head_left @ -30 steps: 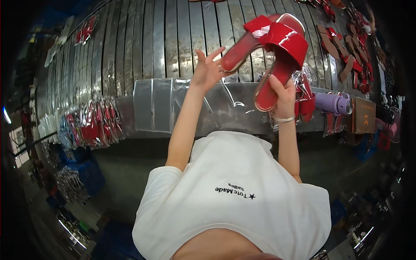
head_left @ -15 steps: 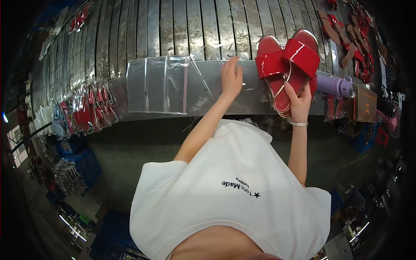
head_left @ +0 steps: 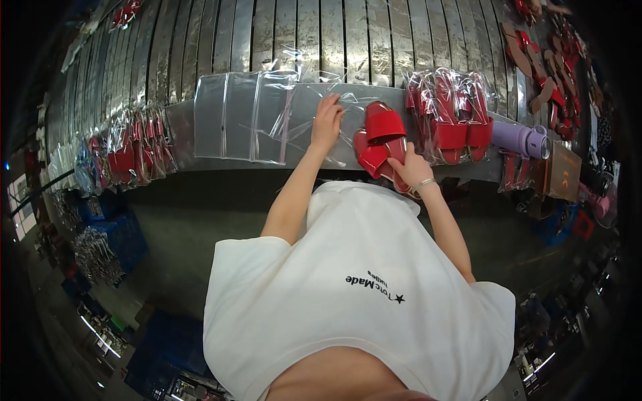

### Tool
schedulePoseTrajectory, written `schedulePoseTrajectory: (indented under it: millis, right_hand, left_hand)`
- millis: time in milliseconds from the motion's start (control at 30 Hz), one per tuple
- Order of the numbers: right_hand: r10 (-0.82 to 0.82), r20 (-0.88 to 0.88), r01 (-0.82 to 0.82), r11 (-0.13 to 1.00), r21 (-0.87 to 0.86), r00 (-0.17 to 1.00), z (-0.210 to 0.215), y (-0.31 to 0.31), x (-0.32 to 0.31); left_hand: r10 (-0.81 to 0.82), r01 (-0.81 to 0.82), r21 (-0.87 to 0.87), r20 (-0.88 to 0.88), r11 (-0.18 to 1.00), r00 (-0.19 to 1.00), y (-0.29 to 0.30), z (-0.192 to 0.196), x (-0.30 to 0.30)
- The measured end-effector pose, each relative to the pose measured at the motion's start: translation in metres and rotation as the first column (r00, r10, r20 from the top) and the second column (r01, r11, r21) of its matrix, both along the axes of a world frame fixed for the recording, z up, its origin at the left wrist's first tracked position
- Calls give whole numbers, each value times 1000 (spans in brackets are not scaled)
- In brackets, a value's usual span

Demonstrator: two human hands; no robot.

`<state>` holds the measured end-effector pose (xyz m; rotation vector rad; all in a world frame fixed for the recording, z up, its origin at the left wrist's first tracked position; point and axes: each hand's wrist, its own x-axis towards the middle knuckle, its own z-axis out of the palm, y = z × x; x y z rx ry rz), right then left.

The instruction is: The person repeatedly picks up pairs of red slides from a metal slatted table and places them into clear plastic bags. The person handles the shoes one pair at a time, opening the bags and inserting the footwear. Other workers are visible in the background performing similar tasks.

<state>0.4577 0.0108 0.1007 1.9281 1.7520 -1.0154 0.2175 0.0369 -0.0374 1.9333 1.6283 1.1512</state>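
In my right hand (head_left: 410,167) is a pair of red slide sandals (head_left: 385,127), gripped at the ends nearest me, with the broad glossy straps facing up. They are over the near edge of the bench, just right of my left hand (head_left: 328,122). That hand rests on a loose clear plastic bag (head_left: 309,137), its fingers stretched out and slightly apart. Whether the fingertips are inside the bag or on top is hard to see. To its left lie flat clear bags (head_left: 239,120), overlapping in a row.
Bagged red sandals (head_left: 455,127) lie right of my right hand, beside a lilac bottle (head_left: 520,139) and a brown box (head_left: 558,172). More bagged sandals (head_left: 137,150) sit at the left. Loose sandals (head_left: 552,73) pile up far right. Metal slats (head_left: 294,33) run beyond the bench.
My right hand has brought the sandals left and nearer to me, uncovering the bagged sandals behind. My left hand has shifted a little left along the plastic bag.
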Motion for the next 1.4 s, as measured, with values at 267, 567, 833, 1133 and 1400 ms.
schedulePoseTrajectory:
  millis: [267,567,833,1133,1400]
  right_hand:
    - [-174,-577,285,953,106,798,-17,-18,2]
    - [-68,-607,85,996,-2,792,-13,-7,-33]
    - [101,-453,49,950,307,886,-44,27,-61]
    - [-50,-891,588,768,255,451,46,64,-92]
    - [-150,-989,657,746,-111,3,88,86,-92]
  left_hand:
    - [-85,80,-71,-75,994,994,3,10,-21]
    - [-161,202,-133,265,970,951,24,79,-36]
    - [-430,429,39,2,902,903,8,174,22]
    - [-427,428,-43,38,903,904,32,250,9]
    - [-42,179,-139,666,974,745,22,228,-7]
